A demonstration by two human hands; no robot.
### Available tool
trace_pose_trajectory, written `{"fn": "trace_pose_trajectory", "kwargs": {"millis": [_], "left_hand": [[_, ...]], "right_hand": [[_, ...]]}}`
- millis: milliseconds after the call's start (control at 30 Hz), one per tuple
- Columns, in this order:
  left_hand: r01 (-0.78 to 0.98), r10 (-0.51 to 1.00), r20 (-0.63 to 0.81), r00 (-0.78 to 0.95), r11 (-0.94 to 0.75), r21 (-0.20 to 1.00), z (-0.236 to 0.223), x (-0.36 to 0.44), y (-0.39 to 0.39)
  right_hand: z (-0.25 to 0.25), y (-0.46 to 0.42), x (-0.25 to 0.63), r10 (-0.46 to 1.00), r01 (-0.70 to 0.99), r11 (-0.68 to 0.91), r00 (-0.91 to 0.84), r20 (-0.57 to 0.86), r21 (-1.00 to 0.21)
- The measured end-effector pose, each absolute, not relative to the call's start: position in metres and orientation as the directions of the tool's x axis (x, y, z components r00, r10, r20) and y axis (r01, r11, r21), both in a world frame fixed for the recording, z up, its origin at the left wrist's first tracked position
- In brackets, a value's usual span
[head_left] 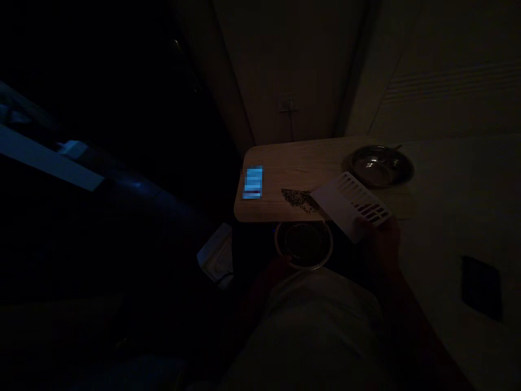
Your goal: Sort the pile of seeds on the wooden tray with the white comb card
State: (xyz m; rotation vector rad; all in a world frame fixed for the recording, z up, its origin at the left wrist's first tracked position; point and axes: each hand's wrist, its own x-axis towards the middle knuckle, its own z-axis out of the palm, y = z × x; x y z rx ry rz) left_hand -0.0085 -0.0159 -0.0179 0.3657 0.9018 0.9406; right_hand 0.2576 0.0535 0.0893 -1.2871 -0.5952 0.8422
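Observation:
My right hand (pixel 380 241) is closed on a flat white plastic piece (pixel 336 206) with a row of slots along one side. This slotted piece is tilted over the wooden table (pixel 293 163), its left corner at a patch of small dark bits like seeds or grains (pixel 299 199). Just below the table's front edge is a round bowl (pixel 330 250) with a pale rim, close to my lap. My left hand (pixel 281 264) is at the bowl's near-left rim, its fingers curled there. Darkness hides much of that hand and the bowl's contents.
A lit phone (pixel 253 182) lies at the table's left end. A shiny metal bowl (pixel 401 171) with a handle sticking out stands at the back right. A wall socket (pixel 287 103) with a cord is behind the table. Right of me lies a dark flat object (pixel 482 288).

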Motion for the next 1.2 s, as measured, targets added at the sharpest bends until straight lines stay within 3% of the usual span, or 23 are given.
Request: {"fn": "trace_pose_trajectory", "kwargs": {"millis": [300,533,667,800,1200], "left_hand": [[-0.377,0.820,-0.535,0.203,0.569,0.730,-0.007,-0.003,-0.006],[-0.380,0.802,-0.517,0.298,0.597,0.707,-0.016,0.006,-0.001],[-0.425,0.801,-0.524,0.291,0.599,0.679,-0.014,0.003,-0.004],[-0.449,0.800,-0.518,0.303,0.599,0.663,-0.004,0.006,-0.005],[-0.501,0.766,-0.515,0.384,0.641,0.581,0.024,0.026,0.003]], "right_hand": [[0.088,0.052,0.258,0.802,-0.153,0.085,0.597,-0.024,-0.985],[0.090,0.053,0.261,0.777,-0.145,0.114,0.629,-0.002,-0.983],[0.082,0.059,0.264,0.799,-0.314,0.188,0.600,-0.041,-0.931],[0.060,0.066,0.270,0.867,-0.464,0.091,0.472,-0.159,-0.881],[0.037,0.067,0.265,0.848,-0.399,0.138,0.521,-0.100,-0.907]]}}
